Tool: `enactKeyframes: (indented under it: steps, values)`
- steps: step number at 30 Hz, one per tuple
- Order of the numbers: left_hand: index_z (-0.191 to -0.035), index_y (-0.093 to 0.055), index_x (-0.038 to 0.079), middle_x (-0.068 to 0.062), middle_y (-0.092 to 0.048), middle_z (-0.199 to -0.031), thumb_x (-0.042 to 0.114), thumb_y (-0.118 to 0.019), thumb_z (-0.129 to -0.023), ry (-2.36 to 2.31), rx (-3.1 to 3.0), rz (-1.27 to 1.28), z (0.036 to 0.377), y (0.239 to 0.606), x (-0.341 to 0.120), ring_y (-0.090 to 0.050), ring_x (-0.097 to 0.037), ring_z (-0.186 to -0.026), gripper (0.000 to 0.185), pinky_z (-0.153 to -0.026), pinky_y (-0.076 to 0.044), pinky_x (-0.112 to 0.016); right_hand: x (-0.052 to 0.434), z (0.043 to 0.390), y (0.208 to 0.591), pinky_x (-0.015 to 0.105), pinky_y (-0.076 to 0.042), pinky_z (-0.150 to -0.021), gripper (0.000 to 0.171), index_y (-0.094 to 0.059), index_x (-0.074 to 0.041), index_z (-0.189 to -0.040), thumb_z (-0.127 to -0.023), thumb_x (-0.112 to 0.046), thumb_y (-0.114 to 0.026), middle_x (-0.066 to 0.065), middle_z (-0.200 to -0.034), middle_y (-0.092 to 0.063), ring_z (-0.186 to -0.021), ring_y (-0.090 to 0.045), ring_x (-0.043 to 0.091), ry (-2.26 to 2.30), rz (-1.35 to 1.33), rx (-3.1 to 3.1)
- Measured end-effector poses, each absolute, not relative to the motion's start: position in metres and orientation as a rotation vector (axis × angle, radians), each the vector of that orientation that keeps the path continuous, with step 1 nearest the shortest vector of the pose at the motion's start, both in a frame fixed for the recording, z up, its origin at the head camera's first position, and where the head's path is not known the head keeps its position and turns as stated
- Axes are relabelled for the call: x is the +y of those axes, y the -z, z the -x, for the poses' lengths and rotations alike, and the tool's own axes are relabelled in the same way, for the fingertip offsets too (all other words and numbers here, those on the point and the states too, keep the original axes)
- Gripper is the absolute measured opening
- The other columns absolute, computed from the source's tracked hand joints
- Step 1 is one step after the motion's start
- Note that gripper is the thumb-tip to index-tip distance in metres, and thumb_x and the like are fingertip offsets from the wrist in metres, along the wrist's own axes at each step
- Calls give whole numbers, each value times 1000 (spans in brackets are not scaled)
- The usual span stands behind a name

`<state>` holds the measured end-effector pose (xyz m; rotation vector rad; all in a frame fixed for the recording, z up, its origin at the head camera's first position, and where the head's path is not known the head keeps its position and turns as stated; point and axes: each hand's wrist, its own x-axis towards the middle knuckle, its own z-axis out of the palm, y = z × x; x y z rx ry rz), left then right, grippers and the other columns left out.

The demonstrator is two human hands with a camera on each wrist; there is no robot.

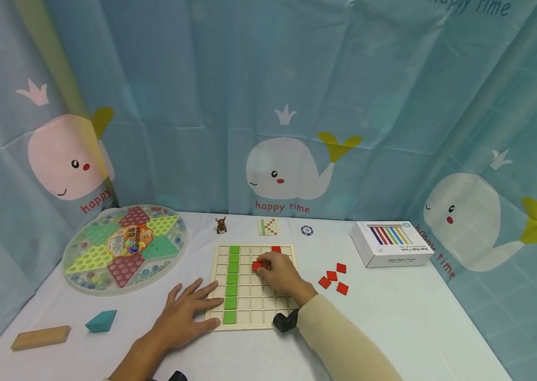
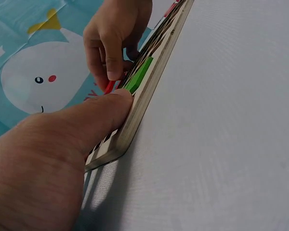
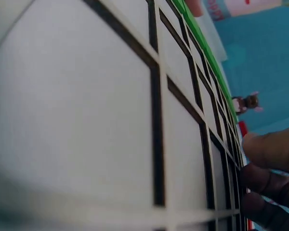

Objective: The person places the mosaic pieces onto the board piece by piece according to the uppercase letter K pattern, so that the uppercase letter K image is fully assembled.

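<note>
A wooden grid board [image 1: 244, 317] lies on the table, with a column of green square tiles [image 1: 231, 290] set along its left part. My right hand [image 1: 282, 272] pinches a red square tile [image 1: 256, 266] between thumb and fingers, over the upper middle cells. Another red tile [image 1: 275, 249] sits in the top row, just behind that hand. With fingers spread, my left hand [image 1: 184, 313] rests on the board's left edge. In the left wrist view, its thumb [image 2: 116, 103] touches the front edge beside a green tile [image 2: 140, 77].
Several loose red tiles [image 1: 332, 275] lie right of the board. Behind it stand a small brown animal figure [image 1: 221, 226], a pattern card [image 1: 268, 227] and a round chip [image 1: 306, 230]. A white box [image 1: 394, 257], a Chinese checkers set [image 1: 127, 264], a teal block [image 1: 101, 321] and a wooden block [image 1: 41, 338] flank it.
</note>
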<state>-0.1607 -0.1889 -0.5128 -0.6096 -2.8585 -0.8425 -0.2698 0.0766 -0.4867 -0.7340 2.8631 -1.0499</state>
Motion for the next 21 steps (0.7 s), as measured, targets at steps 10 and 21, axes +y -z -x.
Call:
enactKeyframes:
  steps: [10, 21]
  values:
    - [-119, -71, 29, 6, -47, -144, 57, -69, -80, 836, -2872, 601, 161, 513, -189, -29, -32, -139, 48, -106, -5, -63, 68, 269, 482, 27, -43, -63, 24, -71, -5, -111, -88, -12, -68, -5, -79, -54, -72, -50, 13, 887, 703, 2899]
    - [-120, -71, 28, 5, -47, -144, 56, -69, -80, 854, -2854, 622, 160, 512, -189, -30, -33, -138, 48, -106, -5, -63, 84, 256, 466, 27, -45, -60, 37, -63, -5, -125, -89, -12, -68, -6, -85, -56, -67, -48, 11, 1072, 787, 2889]
